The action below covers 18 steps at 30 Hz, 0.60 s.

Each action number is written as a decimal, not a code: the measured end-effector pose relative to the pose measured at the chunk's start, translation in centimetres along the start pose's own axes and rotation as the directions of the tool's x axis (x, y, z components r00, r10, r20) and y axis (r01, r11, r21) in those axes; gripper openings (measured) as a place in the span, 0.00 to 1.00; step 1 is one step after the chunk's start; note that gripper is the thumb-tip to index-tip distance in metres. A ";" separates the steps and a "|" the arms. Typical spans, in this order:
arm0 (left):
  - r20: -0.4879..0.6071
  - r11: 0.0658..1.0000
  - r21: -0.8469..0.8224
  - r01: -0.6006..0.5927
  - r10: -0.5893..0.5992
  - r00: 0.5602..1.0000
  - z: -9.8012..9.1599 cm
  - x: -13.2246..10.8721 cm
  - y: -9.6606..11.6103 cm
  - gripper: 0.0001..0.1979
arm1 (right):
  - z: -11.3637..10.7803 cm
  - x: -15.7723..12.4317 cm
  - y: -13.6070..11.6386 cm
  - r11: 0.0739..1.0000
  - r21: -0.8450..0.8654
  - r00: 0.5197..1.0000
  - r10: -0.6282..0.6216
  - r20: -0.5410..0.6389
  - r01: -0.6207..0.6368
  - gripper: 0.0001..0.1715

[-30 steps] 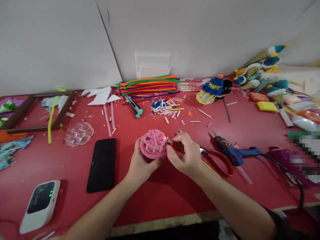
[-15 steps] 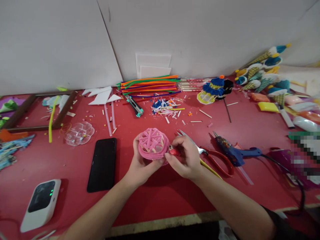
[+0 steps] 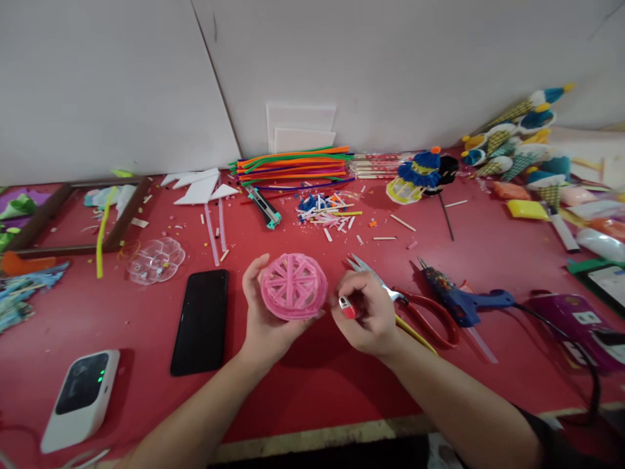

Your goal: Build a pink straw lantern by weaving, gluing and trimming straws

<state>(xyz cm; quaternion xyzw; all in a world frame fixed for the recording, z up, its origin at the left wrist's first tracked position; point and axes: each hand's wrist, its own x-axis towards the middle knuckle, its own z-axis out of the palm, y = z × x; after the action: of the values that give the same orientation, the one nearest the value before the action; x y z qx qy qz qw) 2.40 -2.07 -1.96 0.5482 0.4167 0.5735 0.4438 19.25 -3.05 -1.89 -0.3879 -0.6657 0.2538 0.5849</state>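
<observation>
My left hand [image 3: 266, 332] is wrapped round a pink pipe-cleaner craft [image 3: 294, 286]. Its round face has spokes like a wheel and is turned up toward me, with thick rims around it. Closed fingers of my right hand [image 3: 366, 312] hold a small red lighter [image 3: 348, 308], its pale metal end pointing toward the craft. A small gap separates the right hand from the craft. No flame shows. Right behind that hand lie red-handled scissors [image 3: 430, 316], next to a yellow stick [image 3: 415, 335] partly covered by the wrist.
A blue glue gun [image 3: 459, 296] with a cable lies at the right. A phone [image 3: 200, 322] and a white device [image 3: 81, 400] are at the left. Pipe cleaners [image 3: 293, 166], a cutter knife [image 3: 263, 207], cut scraps [image 3: 325, 208] and a blue-topped craft [image 3: 418, 176] are farther back.
The pink craft has tilted so its spoked face shows more squarely, and it has shifted slightly left. My right hand with the lighter has moved a little away from it, to the right and down.
</observation>
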 end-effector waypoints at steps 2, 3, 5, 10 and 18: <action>0.031 1.000 0.001 -0.013 0.013 0.999 0.0 0.0 -0.1 0.48 | 0.1 0.0 0.2 0.999 0.043 1.000 0.013 0.003 -0.013 0.15; 0.048 1.000 -0.008 0.001 0.000 0.999 -0.1 0.0 -0.2 0.48 | 0.1 0.0 0.3 0.998 0.062 1.000 0.013 0.006 -0.013 0.14; 0.060 0.999 -0.026 0.042 -0.040 0.997 -0.1 0.0 -0.4 0.48 | 0.1 0.0 0.3 0.998 0.066 1.000 0.004 0.012 -0.005 0.14; 0.047 0.991 -0.011 0.134 -0.133 0.990 0.0 -0.2 -0.4 0.45 | 0.0 0.1 0.0 0.997 0.071 0.995 -0.033 0.095 0.026 0.13; -0.029 0.984 0.126 0.129 -0.126 0.992 -0.1 0.5 -0.5 0.43 | 0.0 0.1 0.5 0.979 -0.067 0.981 0.187 -0.059 -0.191 0.03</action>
<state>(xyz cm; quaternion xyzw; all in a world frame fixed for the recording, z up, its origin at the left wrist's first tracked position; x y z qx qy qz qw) 2.28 -1.46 -2.37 0.5416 0.4914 0.5219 0.4392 19.37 -2.68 -2.22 -0.4768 -0.6192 0.2736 0.5607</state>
